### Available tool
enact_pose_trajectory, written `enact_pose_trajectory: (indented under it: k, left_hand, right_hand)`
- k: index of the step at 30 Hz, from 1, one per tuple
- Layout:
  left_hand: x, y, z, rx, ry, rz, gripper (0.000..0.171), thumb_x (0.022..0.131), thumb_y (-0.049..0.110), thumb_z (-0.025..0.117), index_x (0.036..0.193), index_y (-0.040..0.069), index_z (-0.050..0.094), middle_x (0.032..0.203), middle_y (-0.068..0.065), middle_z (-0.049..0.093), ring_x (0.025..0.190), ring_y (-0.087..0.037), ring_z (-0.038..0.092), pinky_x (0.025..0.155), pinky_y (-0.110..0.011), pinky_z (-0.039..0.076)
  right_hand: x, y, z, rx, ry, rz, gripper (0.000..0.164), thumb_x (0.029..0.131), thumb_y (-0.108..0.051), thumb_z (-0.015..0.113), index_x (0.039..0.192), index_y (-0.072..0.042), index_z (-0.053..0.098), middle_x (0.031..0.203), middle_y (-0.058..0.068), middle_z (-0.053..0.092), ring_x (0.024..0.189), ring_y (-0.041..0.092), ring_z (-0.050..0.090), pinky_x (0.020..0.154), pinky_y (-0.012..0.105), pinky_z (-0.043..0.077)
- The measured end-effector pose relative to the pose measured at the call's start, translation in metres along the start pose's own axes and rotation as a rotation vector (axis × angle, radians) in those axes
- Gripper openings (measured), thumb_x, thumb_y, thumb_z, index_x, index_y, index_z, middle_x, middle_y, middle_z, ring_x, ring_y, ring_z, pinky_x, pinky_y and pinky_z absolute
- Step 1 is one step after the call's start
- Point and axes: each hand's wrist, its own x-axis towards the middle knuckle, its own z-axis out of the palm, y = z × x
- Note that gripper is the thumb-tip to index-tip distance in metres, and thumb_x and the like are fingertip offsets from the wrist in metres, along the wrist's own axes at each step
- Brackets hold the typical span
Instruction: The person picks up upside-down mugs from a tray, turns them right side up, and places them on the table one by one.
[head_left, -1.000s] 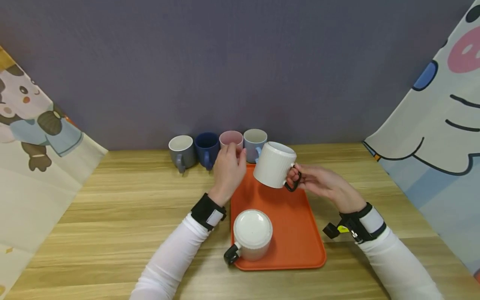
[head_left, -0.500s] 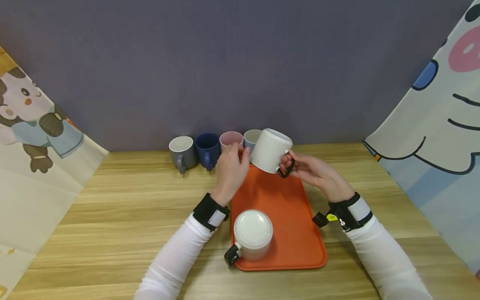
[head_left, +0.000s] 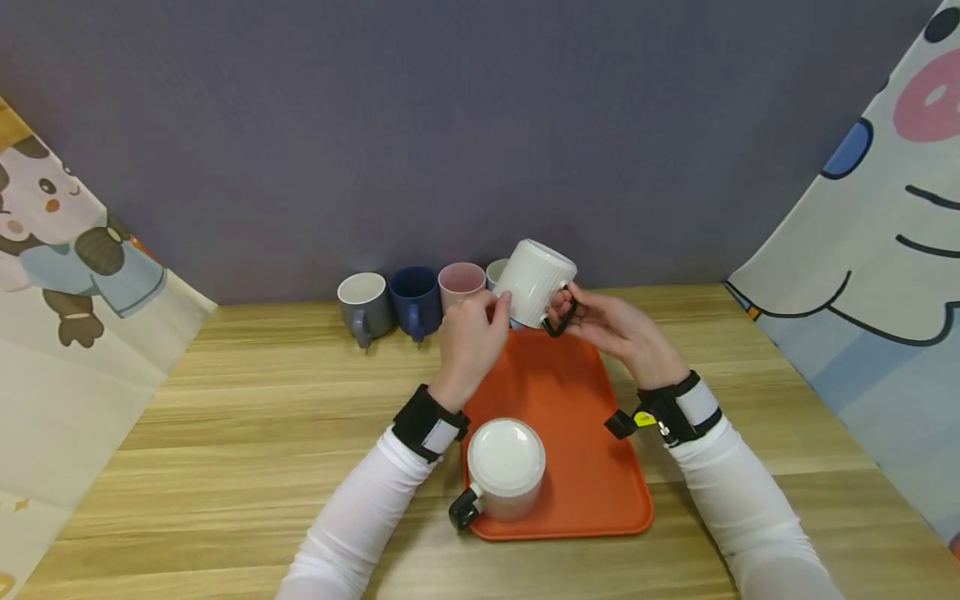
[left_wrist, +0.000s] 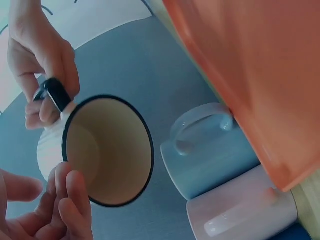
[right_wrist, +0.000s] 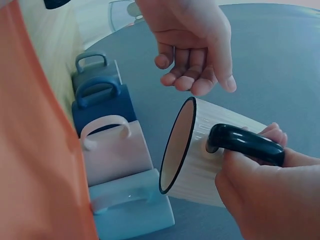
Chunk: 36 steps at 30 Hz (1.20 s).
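In the head view, my right hand [head_left: 618, 329] grips the black handle of a white ribbed mug [head_left: 531, 283] with a dark rim. The mug is raised off the tray and tilted, its base up; the left wrist view looks into its cream inside. My left hand [head_left: 471, 337] is beside the mug with loosely bent fingers holding nothing. A small gap separates them in the right wrist view. Another white mug [head_left: 506, 462] with a black handle stands upside down on the orange tray [head_left: 588, 500], handle over the tray's left edge.
Behind the tray stands a row of upright mugs: grey [head_left: 363, 308], dark blue [head_left: 416, 304], pink [head_left: 462, 279] and light blue [right_wrist: 135, 205], the last partly hidden by the raised mug in the head view. A grey wall panel [head_left: 480, 125] rises behind them.
My right hand has carried the white mug up and to the left, tilting it further, so it covers more of the light blue mug. My left hand has shifted slightly right.
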Motion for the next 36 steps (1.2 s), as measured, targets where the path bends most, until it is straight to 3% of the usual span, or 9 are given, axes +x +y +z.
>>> enact_pose_trajectory:
  k: [9,16,19,24,27,29,33,34,36]
  left_hand:
    - [0.004,0.007,-0.002,-0.006,-0.043,-0.008,0.050,0.097,0.039,0.049,0.053,0.017,0.060,0.047,0.002,0.048,0.046,-0.013,0.045,0.041,-0.027,0.030]
    - [0.005,0.014,0.000,-0.097,-0.103,-0.011,0.050,0.097,0.036,0.049,0.053,0.017,0.062,0.045,0.003,0.048,0.043,-0.011,0.045,0.043,-0.028,0.034]
    - [0.005,0.016,0.001,-0.145,-0.151,-0.017,0.051,0.098,0.036,0.047,0.054,0.016,0.062,0.046,0.004,0.050,0.046,-0.011,0.047,0.067,-0.033,0.043]
    - [0.008,0.017,0.002,-0.204,-0.225,-0.064,0.052,0.100,0.036,0.044,0.062,0.012,0.069,0.054,0.001,0.062,0.058,-0.012,0.058,0.097,-0.049,0.031]
    - [0.011,0.015,0.000,-0.338,-0.289,-0.133,0.049,0.101,0.036,0.042,0.079,0.008,0.075,0.066,-0.006,0.071,0.065,-0.018,0.068,0.108,-0.051,0.022]
    - [0.013,0.015,-0.001,-0.480,-0.341,-0.201,0.047,0.102,0.036,0.040,0.097,0.004,0.073,0.079,-0.013,0.073,0.072,-0.023,0.071,0.110,-0.046,0.027]
    - [0.015,0.016,-0.003,-0.733,-0.382,-0.357,0.044,0.103,0.032,0.039,0.119,-0.001,0.063,0.098,-0.026,0.069,0.083,-0.034,0.070,0.082,-0.041,0.055]
    - [0.016,0.016,-0.003,-0.773,-0.382,-0.381,0.044,0.103,0.030,0.038,0.121,-0.003,0.061,0.101,-0.029,0.067,0.085,-0.037,0.069,0.073,-0.042,0.057]
    - [0.016,0.017,-0.003,-0.822,-0.367,-0.414,0.042,0.103,0.026,0.039,0.122,-0.004,0.060,0.103,-0.031,0.066,0.089,-0.041,0.068,0.073,-0.039,0.057]
  right_hand:
    - [0.011,-0.004,0.016,0.060,0.007,-0.034,0.020,0.101,-0.015,0.040,0.098,0.001,0.051,0.087,0.010,0.057,0.079,0.016,0.054,0.082,0.030,0.050]
    - [0.016,-0.005,0.025,0.120,-0.033,-0.049,0.019,0.100,-0.016,0.042,0.097,0.001,0.051,0.089,0.011,0.055,0.079,0.018,0.053,0.083,0.031,0.050]
    - [0.019,-0.005,0.030,0.127,-0.044,-0.061,0.021,0.100,-0.016,0.042,0.095,0.002,0.052,0.088,0.010,0.055,0.079,0.018,0.054,0.082,0.031,0.050]
    - [0.022,-0.003,0.037,0.123,-0.039,-0.076,0.022,0.100,-0.017,0.041,0.095,0.001,0.052,0.088,0.010,0.055,0.079,0.017,0.054,0.081,0.030,0.049]
    - [0.022,-0.002,0.041,0.124,-0.025,-0.082,0.023,0.101,-0.018,0.040,0.095,0.001,0.052,0.088,0.009,0.055,0.079,0.017,0.053,0.079,0.028,0.048]
    - [0.023,-0.001,0.043,0.124,-0.012,-0.090,0.024,0.101,-0.017,0.039,0.094,0.001,0.052,0.088,0.009,0.055,0.080,0.017,0.054,0.078,0.027,0.048]
    - [0.024,0.002,0.046,0.127,-0.001,-0.106,0.025,0.101,-0.017,0.039,0.093,0.002,0.052,0.088,0.009,0.056,0.083,0.017,0.055,0.081,0.028,0.050]
    - [0.025,0.003,0.047,0.121,-0.005,-0.111,0.025,0.101,-0.017,0.039,0.092,0.002,0.053,0.088,0.009,0.056,0.084,0.018,0.056,0.082,0.029,0.050]
    - [0.025,0.004,0.048,0.104,-0.013,-0.122,0.026,0.101,-0.018,0.039,0.092,0.002,0.053,0.088,0.008,0.056,0.085,0.018,0.056,0.083,0.029,0.050]
